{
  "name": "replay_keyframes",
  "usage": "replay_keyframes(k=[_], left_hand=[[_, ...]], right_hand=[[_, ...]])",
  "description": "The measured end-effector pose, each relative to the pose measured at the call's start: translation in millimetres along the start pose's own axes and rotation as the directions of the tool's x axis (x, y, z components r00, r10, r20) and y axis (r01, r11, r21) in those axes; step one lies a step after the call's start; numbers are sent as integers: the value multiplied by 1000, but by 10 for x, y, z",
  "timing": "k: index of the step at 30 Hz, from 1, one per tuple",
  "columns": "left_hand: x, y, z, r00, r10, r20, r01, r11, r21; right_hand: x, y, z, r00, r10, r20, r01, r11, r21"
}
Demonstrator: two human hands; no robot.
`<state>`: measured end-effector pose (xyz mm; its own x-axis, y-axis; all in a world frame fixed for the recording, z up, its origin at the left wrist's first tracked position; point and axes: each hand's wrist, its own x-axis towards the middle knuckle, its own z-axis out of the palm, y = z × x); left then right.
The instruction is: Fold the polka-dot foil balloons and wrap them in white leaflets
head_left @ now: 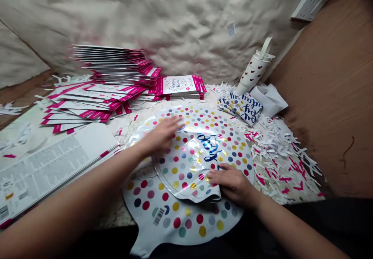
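Observation:
A flat white foil balloon with coloured dots lies in front of me, its tail towards the lower left. Part of it is folded over on top, with blue lettering showing. My right hand grips the folded edge at its right side, the thumb over the fold; the other fingers are partly hidden. Above the balloon's upper left part is my left hand, blurred, its fingers stretched out and holding nothing. Whether it touches the foil, I cannot tell. Folded dotted balloons with blue lettering lie at the back right.
Pink-and-white printed packets are piled at the back left, with more packets beside them. Printed sheets lie at left. A white tumbler with hearts stands back right by paper shreds. A brown panel borders the right.

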<state>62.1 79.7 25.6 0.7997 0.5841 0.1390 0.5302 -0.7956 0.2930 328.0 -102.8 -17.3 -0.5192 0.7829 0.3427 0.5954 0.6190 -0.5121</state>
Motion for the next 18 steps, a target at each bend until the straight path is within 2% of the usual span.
replay_keyframes(k=[1,2,3,5,6,8,11,14,16,17,18], left_hand=[[-108,-178,-125,990,-116,-78,113,993,-41],[-210,-343,-225,971,-214,-111,206,976,-76],[-296,-481,-291,959,-271,-80,263,960,-98],[-385,-645,-309,954,-299,-9,294,944,-147],[-384,-674,-269,958,-287,9,285,944,-168],[-311,-668,-141,960,-281,-21,272,944,-185],[-162,-675,-6,931,-351,-99,337,932,-133],[-105,-756,-50,882,-439,-170,435,898,-61],[-103,-729,-115,828,-478,-295,498,867,-9],[-98,-668,-136,813,-461,-356,498,867,16],[-88,-576,-145,832,-411,-374,456,889,38]], right_hand=[[0,11,-4,1000,18,5,-18,999,27],[-1,19,-5,1000,29,10,-29,998,47],[-3,24,-4,999,35,13,-35,998,60],[-7,26,-1,999,44,13,-45,997,70],[-9,24,-1,999,48,13,-49,996,70],[-12,22,-2,998,52,22,-53,996,69],[-24,26,-3,998,49,50,-53,995,79],[-33,31,-11,994,84,70,-91,990,111],[-18,31,-37,984,154,90,-168,972,164],[3,32,-58,972,209,105,-227,953,200],[33,36,-82,953,279,119,-300,924,237]])
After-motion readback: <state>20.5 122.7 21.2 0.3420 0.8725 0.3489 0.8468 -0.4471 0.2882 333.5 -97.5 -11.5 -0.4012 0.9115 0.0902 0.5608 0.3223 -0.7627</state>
